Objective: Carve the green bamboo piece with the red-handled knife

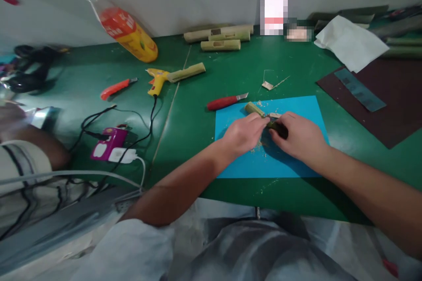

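Now both hands sit over the blue mat [280, 162]. The left hand [244, 134] pinches a short bamboo stick [253, 108], fingers pressed tight. The right hand [298, 136] curls closed around a dark tool [279, 129] touching the stick.

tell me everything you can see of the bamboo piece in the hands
The bamboo piece is a short segment, pale tan-green at its bare far end, darker green toward the near end. It is held slanted over the blue mat. The left hand grips its middle, the right hand its dark end; shavings lie beneath.
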Available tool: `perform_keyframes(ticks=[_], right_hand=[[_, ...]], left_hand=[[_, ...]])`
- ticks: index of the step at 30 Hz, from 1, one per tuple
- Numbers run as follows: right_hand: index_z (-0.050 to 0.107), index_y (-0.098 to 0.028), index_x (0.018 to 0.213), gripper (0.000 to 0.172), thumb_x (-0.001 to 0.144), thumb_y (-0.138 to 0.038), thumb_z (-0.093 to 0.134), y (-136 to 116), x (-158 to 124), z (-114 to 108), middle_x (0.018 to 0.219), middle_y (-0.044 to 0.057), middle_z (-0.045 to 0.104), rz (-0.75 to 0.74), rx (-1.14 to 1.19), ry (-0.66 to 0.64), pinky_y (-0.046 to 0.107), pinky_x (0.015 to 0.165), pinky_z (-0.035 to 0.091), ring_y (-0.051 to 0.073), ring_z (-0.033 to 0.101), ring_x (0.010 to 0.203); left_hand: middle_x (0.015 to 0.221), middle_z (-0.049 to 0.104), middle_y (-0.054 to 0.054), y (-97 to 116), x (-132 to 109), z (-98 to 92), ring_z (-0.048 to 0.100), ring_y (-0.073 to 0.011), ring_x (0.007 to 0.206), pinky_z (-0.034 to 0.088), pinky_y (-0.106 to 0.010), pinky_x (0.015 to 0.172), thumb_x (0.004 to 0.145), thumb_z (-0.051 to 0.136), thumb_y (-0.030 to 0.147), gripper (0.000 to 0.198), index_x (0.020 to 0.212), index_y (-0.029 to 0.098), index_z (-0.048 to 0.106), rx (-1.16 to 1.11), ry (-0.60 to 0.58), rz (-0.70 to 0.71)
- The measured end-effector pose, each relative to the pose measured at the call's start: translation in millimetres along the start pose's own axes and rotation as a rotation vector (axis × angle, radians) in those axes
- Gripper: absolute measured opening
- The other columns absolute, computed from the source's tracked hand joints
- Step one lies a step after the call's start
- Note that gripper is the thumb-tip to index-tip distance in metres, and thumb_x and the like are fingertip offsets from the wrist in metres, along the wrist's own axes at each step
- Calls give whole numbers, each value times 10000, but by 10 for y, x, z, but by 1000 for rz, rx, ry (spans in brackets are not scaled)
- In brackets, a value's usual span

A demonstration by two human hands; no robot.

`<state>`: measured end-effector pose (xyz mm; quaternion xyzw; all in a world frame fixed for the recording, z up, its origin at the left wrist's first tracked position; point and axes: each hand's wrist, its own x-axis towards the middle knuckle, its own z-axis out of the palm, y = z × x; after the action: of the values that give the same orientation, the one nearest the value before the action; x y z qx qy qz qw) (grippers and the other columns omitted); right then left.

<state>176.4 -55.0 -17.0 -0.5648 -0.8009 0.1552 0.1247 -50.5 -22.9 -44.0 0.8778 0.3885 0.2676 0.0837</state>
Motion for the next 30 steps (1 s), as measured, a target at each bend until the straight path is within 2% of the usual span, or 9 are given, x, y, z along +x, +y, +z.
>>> perform_keyframes(ticks=[4, 8, 12, 16, 20, 23, 28, 30], right_hand=[[668, -190, 923, 238, 955, -414, 597, 6, -5, 1, 949, 93, 683, 11, 8, 15, 358, 665, 344, 229, 614, 824], [665, -191, 907, 228, 952, -405, 599, 3, -4, -5, 950, 99, 682, -6, -3, 8, 357, 664, 344, 230, 613, 826], [670, -190, 928, 229, 956, -404, 595, -2, 1, -11, 935, 96, 677, 1, -1, 7, 359, 665, 349, 230, 607, 817], [651, -197, 906, 229, 962, -410, 587, -9, -2, -20, 942, 101, 681, -14, -5, -5, 360, 659, 342, 230, 604, 820], [648, -207, 903, 208, 958, -398, 589, -18, -5, -27, 946, 95, 685, -9, 18, 4, 351, 667, 345, 224, 599, 822], [644, -202, 892, 211, 955, -397, 592, -18, -6, -24, 938, 98, 679, -22, 8, 2, 353, 660, 336, 222, 594, 815], [661, -194, 927, 218, 958, -397, 587, -12, -7, -8, 960, 102, 686, -10, 18, 13, 358, 676, 356, 232, 608, 833], [659, -189, 927, 223, 958, -399, 592, -10, -9, -1, 970, 107, 686, -21, 13, 13, 361, 677, 356, 239, 617, 851]], left_hand=[[1023, 788, -98, -5, 4, 13, 761, -207, 989, 638, -355, 942, 1089, 500, 238, 285, 1145, 154, 767, 8, 119, -53], [1093, 790, -93, -12, 4, 6, 768, -203, 1023, 641, -333, 919, 1101, 498, 262, 293, 1241, 184, 743, -34, 33, -11], [1017, 795, -98, -44, 14, -21, 764, -204, 972, 636, -348, 911, 1079, 532, 227, 248, 1109, 151, 767, 17, 169, -61], [1068, 798, -115, -5, 7, -23, 768, -208, 992, 644, -341, 891, 1089, 514, 231, 280, 1199, 144, 757, -20, 90, -4], [1027, 796, -96, 32, -3, -27, 763, -198, 972, 638, -343, 922, 1075, 542, 228, 246, 1133, 157, 770, 9, 129, -60], [1090, 791, -116, 40, -5, -33, 763, -208, 1016, 638, -343, 917, 1087, 516, 231, 279, 1214, 152, 751, -33, 49, -23], [1031, 796, -112, 0, 2, -48, 764, -213, 986, 635, -368, 948, 1085, 513, 238, 276, 1131, 141, 767, 13, 134, -40], [1066, 795, -123, 2, -1, -40, 768, -222, 1013, 642, -357, 923, 1086, 504, 235, 295, 1206, 131, 753, 3, 90, 17]])
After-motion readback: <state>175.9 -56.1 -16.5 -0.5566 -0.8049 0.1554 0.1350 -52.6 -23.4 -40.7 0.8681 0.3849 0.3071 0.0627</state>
